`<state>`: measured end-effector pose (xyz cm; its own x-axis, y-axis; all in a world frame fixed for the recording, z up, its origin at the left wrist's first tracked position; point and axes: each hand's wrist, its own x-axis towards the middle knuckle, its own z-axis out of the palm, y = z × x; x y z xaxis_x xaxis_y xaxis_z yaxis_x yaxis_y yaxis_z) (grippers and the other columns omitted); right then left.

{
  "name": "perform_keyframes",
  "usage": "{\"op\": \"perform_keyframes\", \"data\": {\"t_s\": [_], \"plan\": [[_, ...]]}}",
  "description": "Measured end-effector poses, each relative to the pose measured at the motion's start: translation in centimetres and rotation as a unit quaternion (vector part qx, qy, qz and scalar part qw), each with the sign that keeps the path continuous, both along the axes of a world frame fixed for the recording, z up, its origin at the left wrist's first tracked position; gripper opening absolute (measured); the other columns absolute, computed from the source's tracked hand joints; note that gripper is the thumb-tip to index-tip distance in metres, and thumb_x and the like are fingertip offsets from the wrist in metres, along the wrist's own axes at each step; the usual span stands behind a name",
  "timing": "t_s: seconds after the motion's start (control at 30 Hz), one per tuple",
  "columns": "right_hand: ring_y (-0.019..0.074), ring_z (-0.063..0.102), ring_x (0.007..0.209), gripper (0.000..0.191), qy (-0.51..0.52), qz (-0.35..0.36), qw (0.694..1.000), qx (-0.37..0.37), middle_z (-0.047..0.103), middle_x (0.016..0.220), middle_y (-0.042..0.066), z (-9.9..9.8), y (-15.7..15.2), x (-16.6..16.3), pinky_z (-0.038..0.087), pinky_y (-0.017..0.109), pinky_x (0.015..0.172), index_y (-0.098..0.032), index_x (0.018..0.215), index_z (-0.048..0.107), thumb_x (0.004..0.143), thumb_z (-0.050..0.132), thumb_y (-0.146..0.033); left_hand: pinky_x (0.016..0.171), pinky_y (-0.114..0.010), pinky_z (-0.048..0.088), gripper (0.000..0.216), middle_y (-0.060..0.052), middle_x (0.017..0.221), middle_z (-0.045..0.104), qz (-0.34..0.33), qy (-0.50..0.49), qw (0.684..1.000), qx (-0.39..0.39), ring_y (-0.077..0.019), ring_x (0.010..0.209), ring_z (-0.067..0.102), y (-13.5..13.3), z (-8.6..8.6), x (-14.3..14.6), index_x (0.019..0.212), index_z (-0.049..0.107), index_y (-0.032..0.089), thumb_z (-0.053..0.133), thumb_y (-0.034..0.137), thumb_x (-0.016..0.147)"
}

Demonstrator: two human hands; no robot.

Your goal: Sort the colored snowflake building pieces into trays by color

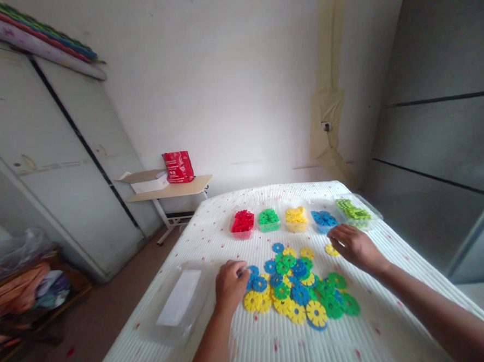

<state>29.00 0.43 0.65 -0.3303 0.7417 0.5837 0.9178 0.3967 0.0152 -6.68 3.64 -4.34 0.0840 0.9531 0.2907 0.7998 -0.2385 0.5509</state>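
Notched plastic discs [300, 295] in blue, green and yellow lie in an overlapping pile on the table. My left hand [231, 284] is at the pile's left edge, its fingers closed on a blue notched disc [242, 272] that is mostly hidden. Over at the right, my right hand [356, 246] hovers by the front of the clear box of blue discs [324, 220]. Its thumb and fingers are bent but apart, and no disc shows between them. A loose yellow disc [332, 250] lies just below those fingertips.
Clear boxes of red pieces [242, 223], green discs [269, 219], yellow discs [295, 218] and light green pieces [353, 209] line the far side. A clear plastic tray with a white label [179, 298] lies left. Behind, a side table [177, 189] carries a red bag [178, 167].
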Motion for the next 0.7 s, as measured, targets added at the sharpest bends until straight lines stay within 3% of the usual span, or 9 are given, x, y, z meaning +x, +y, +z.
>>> {"op": "perform_keyframes", "data": {"t_s": [0.13, 0.27, 0.43, 0.7], "plan": [[0.0181, 0.058, 0.072, 0.028, 0.015, -0.004, 0.999, -0.031, 0.064, 0.076, 0.008, -2.3, -2.6, 2.1, 0.043, 0.028, 0.066, -0.019, 0.079, 0.063, 0.088, 0.037, -0.024, 0.084, -0.026, 0.042, 0.031, -0.003, 0.097, 0.066, -0.031, -0.003, 0.999, -0.033, -0.0168, 0.092, 0.058, -0.1, 0.3, -0.4, 0.097, 0.068, 0.022, 0.061, 0.019, 0.067], [0.0176, 0.058, 0.069, 0.030, 0.028, -0.016, 0.998, -0.060, 0.063, 0.073, 0.007, -3.6, -3.1, 2.5, 0.044, 0.027, 0.063, -0.020, 0.076, 0.061, 0.088, 0.034, -0.023, 0.087, -0.026, 0.040, 0.040, -0.002, 0.104, 0.063, -0.059, 0.009, 0.996, -0.060, -0.0176, 0.099, 0.056, -0.5, 0.8, -0.7, 0.104, 0.066, 0.026, 0.061, 0.019, 0.065], [0.0169, 0.056, 0.064, 0.032, 0.021, -0.031, 0.996, -0.082, 0.062, 0.069, 0.007, -3.7, -2.5, 1.5, 0.042, 0.026, 0.059, -0.020, 0.069, 0.059, 0.086, 0.032, -0.023, 0.091, -0.030, 0.036, 0.040, -0.001, 0.106, 0.062, -0.062, 0.057, 0.995, -0.060, -0.0201, 0.104, 0.052, -1.0, 1.2, -0.4, 0.105, 0.065, 0.029, 0.060, 0.022, 0.066], [0.0161, 0.055, 0.065, 0.029, 0.035, -0.036, 0.996, -0.078, 0.061, 0.068, 0.005, -3.8, -2.3, 1.5, 0.042, 0.024, 0.059, -0.021, 0.069, 0.058, 0.084, 0.034, -0.022, 0.087, -0.029, 0.039, 0.031, -0.001, 0.097, 0.066, -0.045, 0.018, 0.998, -0.027, -0.0172, 0.095, 0.056, -0.6, 0.6, -0.2, 0.095, 0.066, 0.024, 0.060, 0.015, 0.065]]}}
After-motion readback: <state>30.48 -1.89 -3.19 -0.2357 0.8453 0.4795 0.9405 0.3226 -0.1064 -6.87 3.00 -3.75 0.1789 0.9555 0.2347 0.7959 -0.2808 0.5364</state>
